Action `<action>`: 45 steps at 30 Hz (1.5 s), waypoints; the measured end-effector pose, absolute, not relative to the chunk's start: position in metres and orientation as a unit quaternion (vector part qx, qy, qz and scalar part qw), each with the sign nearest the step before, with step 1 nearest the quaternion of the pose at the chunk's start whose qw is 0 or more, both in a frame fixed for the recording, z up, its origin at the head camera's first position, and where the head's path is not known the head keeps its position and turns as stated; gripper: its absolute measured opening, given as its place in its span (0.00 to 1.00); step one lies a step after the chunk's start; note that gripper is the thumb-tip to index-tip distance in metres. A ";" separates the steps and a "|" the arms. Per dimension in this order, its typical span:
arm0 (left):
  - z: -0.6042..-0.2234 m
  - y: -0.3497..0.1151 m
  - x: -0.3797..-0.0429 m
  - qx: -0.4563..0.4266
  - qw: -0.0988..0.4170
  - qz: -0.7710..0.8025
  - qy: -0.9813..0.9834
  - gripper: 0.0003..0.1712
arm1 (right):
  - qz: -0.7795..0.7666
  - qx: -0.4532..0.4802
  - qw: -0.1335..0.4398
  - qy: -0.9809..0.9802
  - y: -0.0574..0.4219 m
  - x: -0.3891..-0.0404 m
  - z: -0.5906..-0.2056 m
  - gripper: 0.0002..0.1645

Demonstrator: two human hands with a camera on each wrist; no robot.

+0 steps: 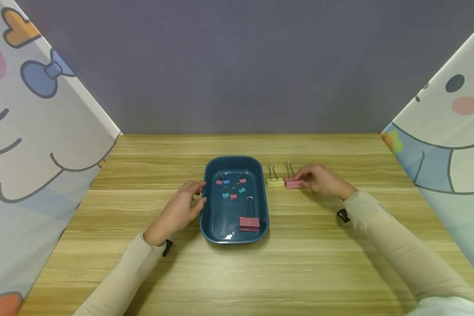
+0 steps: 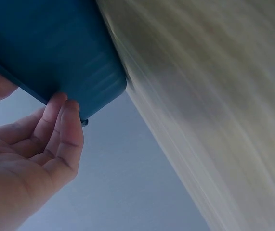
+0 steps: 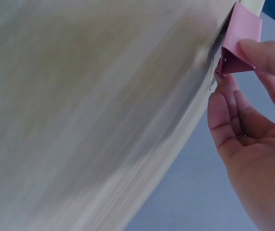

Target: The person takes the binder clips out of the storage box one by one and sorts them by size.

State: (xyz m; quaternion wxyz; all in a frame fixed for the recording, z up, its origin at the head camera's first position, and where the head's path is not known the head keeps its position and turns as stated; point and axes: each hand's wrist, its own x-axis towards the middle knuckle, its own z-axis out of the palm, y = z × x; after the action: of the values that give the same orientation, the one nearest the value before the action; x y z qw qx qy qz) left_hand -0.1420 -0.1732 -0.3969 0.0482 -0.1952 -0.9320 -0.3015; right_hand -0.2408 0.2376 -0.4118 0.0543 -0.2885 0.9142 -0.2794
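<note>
— Tray [image 1: 215,236], in the head view: where does it stand, and what is inside?

— It stands on the wooden table [image 1: 300,272], between the left hand [image 1: 179,208] and the right hand [image 1: 323,179]. Inside lie six small clips [image 1: 226,181], pink, blue and teal, mostly in the far half. One big clip [image 1: 249,224], also pink, is in the near right part.

— And outside it?

— Just beside its right wall is a yellow clip [image 1: 275,182]. To the right of this one is a pink clip [image 1: 292,183], with its wire handles directed to the far side.

— How are the hands?

— The right one pinches the pink clip at its right end. The left one is at the outside of the left wall, its fingers [image 1: 196,187] relaxed.

— What does the left wrist view show?

— The fingertips [image 2: 71,115] are at the rim, lightly bent; they do not clasp it.

— And the right wrist view?

— The thumb [image 3: 267,54] presses on one face of the pink clip, and fingers are at its lower side. I cannot tell if the clip touches the table. The tray appears partly, at the upper right corner.
</note>
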 end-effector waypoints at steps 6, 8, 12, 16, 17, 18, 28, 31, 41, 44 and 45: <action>-0.397 -0.173 -0.141 -0.194 0.048 -0.299 -0.933 0.25 | -0.272 -0.292 0.059 0.915 0.236 -0.241 -0.413 0.09; -0.397 -0.173 -0.141 -0.194 0.049 -0.298 -0.933 0.25 | -0.271 -0.289 0.066 0.916 0.234 -0.240 -0.412 0.09; -0.396 -0.173 -0.141 -0.193 0.048 -0.300 -0.933 0.25 | -0.266 -0.286 0.072 0.918 0.233 -0.240 -0.412 0.09; -0.396 -0.173 -0.142 -0.191 0.046 -0.301 -0.933 0.25 | -0.266 -0.287 0.070 0.918 0.232 -0.239 -0.412 0.09; -0.397 -0.173 -0.142 -0.192 0.046 -0.300 -0.933 0.25 | -0.265 -0.287 0.069 0.918 0.232 -0.239 -0.412 0.09; -0.397 -0.173 -0.142 -0.192 0.047 -0.300 -0.933 0.25 | -0.266 -0.287 0.068 0.918 0.232 -0.239 -0.411 0.09; -0.396 -0.173 -0.142 -0.197 0.051 -0.302 -0.931 0.25 | -0.269 -0.262 0.078 0.924 0.232 -0.239 -0.411 0.10; -0.396 -0.173 -0.142 -0.198 0.051 -0.301 -0.931 0.25 | -0.277 -0.263 0.077 0.921 0.231 -0.239 -0.409 0.10; -0.395 -0.173 -0.141 -0.198 0.049 -0.299 -0.932 0.25 | -0.264 -0.290 0.038 0.919 0.215 -0.230 -0.389 0.13; -0.396 -0.173 -0.141 -0.198 0.049 -0.300 -0.932 0.25 | -0.263 -0.303 0.028 0.916 0.209 -0.225 -0.383 0.14; -0.396 -0.173 -0.141 -0.198 0.049 -0.301 -0.932 0.25 | -0.264 -0.308 0.025 0.914 0.207 -0.223 -0.382 0.15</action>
State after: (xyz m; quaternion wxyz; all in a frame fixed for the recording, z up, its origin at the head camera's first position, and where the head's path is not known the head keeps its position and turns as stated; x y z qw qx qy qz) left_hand -0.1410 -0.1733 -0.3962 0.0486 -0.1976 -0.9318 -0.3005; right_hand -0.2234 0.2067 -0.3822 0.0248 -0.3078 0.9139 -0.2636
